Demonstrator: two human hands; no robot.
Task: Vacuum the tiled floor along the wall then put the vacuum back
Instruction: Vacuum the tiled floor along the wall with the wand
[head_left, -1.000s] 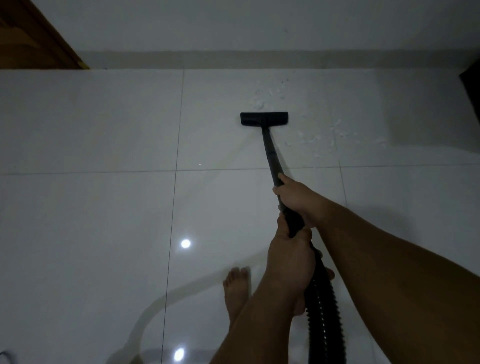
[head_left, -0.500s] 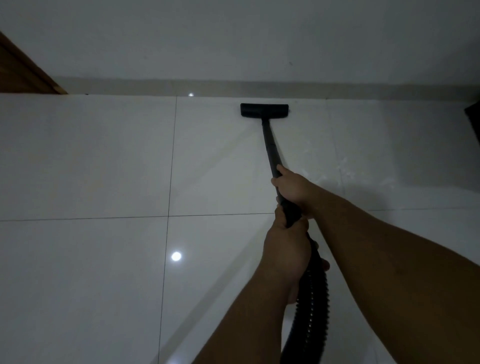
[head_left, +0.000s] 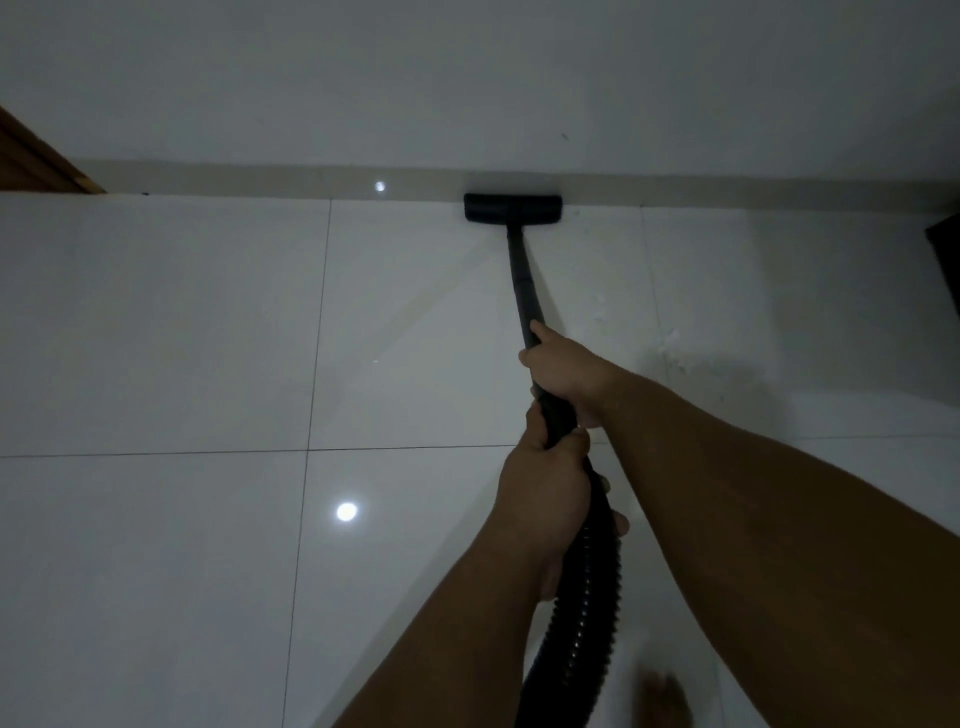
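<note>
The black vacuum nozzle (head_left: 512, 208) lies flat on the glossy white tiled floor (head_left: 156, 322), its far edge against the beige skirting of the white wall (head_left: 467, 78). A black wand (head_left: 523, 283) runs back from it to my hands. My right hand (head_left: 563, 364) grips the wand higher up. My left hand (head_left: 545, 488) grips just below, where the ribbed black hose (head_left: 584, 623) begins. A few pale crumbs (head_left: 670, 345) lie on the tile to the right of the wand. The vacuum body is out of view.
A wooden door frame (head_left: 36, 166) stands at the far left by the wall. A dark object (head_left: 948, 260) cuts in at the right edge. My bare foot (head_left: 667, 699) shows at the bottom right, blurred. Ceiling light reflections dot the tiles.
The nozzle has been pushed forward over the scattered crumbs until it reached the skirting. Both hands kept their grip, and my view has moved closer to the wall.
</note>
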